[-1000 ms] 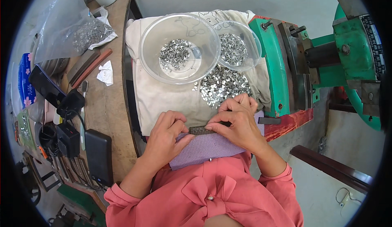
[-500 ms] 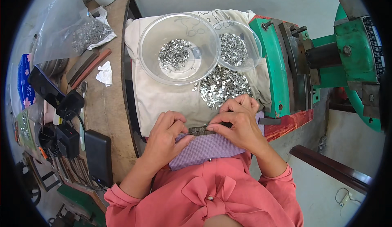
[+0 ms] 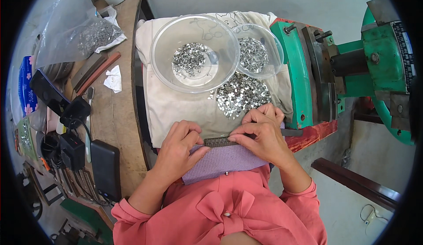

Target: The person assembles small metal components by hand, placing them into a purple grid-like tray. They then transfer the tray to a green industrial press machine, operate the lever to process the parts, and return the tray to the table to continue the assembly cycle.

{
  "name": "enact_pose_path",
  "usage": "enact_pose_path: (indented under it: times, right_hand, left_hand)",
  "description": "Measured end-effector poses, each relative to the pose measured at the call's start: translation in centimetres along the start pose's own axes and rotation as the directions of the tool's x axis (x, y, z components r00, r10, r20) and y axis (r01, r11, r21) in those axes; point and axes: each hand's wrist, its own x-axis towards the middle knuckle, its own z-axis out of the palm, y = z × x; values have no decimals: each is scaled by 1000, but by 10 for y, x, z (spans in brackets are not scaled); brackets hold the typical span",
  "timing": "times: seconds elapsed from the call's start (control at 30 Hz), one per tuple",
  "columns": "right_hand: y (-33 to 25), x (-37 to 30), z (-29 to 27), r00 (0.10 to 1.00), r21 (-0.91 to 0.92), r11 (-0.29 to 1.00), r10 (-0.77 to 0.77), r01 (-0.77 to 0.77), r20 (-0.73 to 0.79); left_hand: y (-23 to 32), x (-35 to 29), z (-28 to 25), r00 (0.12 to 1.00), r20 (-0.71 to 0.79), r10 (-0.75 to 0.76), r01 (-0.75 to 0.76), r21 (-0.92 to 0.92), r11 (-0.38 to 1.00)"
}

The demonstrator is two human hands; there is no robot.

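Observation:
A dark, slotted metal bar [image 3: 217, 142] lies across the edge of a purple checked cloth [image 3: 224, 160] at my lap. My left hand [image 3: 179, 146] pinches its left end between thumb and curled fingers. Over the right part of the bar, my right hand [image 3: 262, 132] is closed, thumb tip pressed on its top; any small piece between those fingertips is hidden. Just beyond the right hand, a loose pile of small shiny metal pieces [image 3: 240, 97] lies on the beige cloth [image 3: 176, 113].
A large clear tub [image 3: 161, 75] and a smaller clear tub [image 3: 276, 53] hold small metal parts. At right stands a green machine [image 3: 304, 99]. On the left, a wooden table [image 3: 121, 126] carries a black power bank [image 3: 105, 170], a phone [image 3: 48, 93] and a plastic bag [image 3: 61, 29].
My right hand has slid slightly right along the bar, uncovering more of its slotted top. The left hand stays at the left end.

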Motion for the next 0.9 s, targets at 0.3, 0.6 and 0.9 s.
enact_pose_path:
  times: [0.3,0.6,0.9]
  right_hand:
    - [2,-2,-3,1000,-14,1000,2,-3,-15]
    - [3,-5,-3,999,-16,999,30,-30,-9]
    - [7,-7,-8,999,-51,999,16,-18,-45]
  left_hand:
    - [1,0,0,1000,2,-8,8,6,1000]
    - [0,0,0,1000,5,2,-2,3,1000]
    - [-2,0,0,1000,13,2,-2,10,1000]
